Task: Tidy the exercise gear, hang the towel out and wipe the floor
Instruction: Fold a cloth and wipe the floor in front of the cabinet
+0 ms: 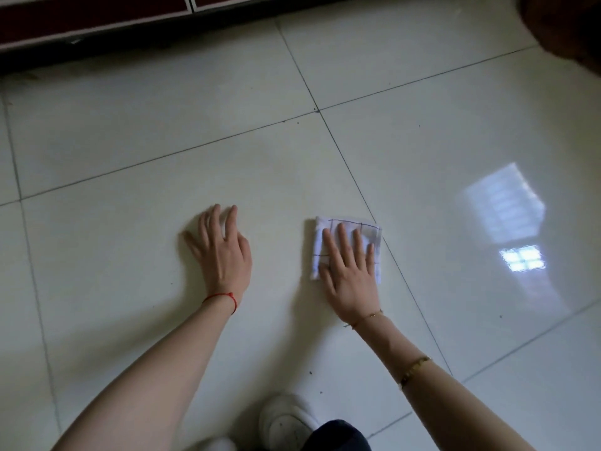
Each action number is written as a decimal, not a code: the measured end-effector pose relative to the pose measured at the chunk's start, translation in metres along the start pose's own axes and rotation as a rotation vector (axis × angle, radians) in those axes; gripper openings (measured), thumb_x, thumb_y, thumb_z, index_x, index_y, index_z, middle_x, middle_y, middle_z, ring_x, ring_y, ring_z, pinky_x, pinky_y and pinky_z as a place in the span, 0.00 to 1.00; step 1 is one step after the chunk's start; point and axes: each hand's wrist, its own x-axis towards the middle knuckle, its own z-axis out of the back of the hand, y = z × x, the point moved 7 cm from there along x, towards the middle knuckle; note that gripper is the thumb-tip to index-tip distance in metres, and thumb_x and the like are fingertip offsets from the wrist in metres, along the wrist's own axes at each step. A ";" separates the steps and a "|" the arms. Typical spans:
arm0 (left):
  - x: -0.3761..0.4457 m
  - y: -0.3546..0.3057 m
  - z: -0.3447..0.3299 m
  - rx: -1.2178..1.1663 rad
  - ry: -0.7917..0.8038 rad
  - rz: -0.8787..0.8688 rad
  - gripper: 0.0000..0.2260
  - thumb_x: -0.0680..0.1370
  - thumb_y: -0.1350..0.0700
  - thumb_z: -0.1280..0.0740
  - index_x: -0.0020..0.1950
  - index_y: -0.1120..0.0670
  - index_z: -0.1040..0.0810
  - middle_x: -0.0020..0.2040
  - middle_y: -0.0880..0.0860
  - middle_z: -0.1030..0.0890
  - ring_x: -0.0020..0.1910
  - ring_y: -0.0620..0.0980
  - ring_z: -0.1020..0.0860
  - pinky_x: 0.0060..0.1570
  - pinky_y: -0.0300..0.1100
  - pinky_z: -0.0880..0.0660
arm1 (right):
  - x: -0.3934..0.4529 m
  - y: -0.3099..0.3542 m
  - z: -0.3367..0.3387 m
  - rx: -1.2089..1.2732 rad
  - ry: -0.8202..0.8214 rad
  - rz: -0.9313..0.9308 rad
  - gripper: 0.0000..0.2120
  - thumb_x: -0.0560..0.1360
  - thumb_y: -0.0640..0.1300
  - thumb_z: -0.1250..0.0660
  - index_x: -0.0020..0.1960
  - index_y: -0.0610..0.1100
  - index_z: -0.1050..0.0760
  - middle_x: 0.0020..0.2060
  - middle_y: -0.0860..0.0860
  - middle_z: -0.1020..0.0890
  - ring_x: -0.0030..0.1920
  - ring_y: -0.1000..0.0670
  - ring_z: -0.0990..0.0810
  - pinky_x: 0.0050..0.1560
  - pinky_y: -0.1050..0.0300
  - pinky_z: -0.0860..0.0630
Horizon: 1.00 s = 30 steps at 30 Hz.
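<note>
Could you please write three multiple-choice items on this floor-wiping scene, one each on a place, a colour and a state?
1. Where does the folded cloth lie?
A. on the tiled floor
B. over the white shoe
C. on a shelf

2. What colour is the string on the left wrist?
A. blue
B. red
C. green

3. How is the right hand placed?
A. clenched in the air
B. flat on the cloth
C. gripping the shoe

Answers: 1 A, it lies on a tile by a grout line. 2 B, the red string shows below the left hand. 3 B, straight fingers press the cloth.
</note>
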 end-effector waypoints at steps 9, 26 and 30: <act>0.019 0.004 -0.006 0.053 0.017 -0.012 0.23 0.78 0.56 0.44 0.73 0.51 0.33 0.74 0.56 0.35 0.74 0.61 0.39 0.72 0.68 0.49 | 0.088 -0.075 0.034 0.059 -0.008 -0.279 0.30 0.80 0.56 0.52 0.78 0.53 0.58 0.78 0.49 0.58 0.77 0.43 0.63 0.75 0.40 0.64; 0.023 0.003 -0.006 0.137 0.066 0.014 0.24 0.78 0.53 0.45 0.76 0.48 0.35 0.77 0.54 0.38 0.76 0.59 0.41 0.73 0.67 0.51 | 0.302 0.044 0.054 -0.005 0.055 0.021 0.30 0.80 0.54 0.50 0.79 0.52 0.57 0.78 0.47 0.58 0.77 0.40 0.63 0.74 0.39 0.66; 0.023 0.002 -0.004 0.147 0.064 0.009 0.24 0.78 0.54 0.44 0.75 0.49 0.34 0.76 0.54 0.37 0.75 0.59 0.39 0.72 0.67 0.50 | 0.298 0.080 0.045 -0.017 0.032 0.154 0.30 0.80 0.53 0.48 0.79 0.52 0.55 0.78 0.48 0.55 0.77 0.41 0.60 0.74 0.39 0.64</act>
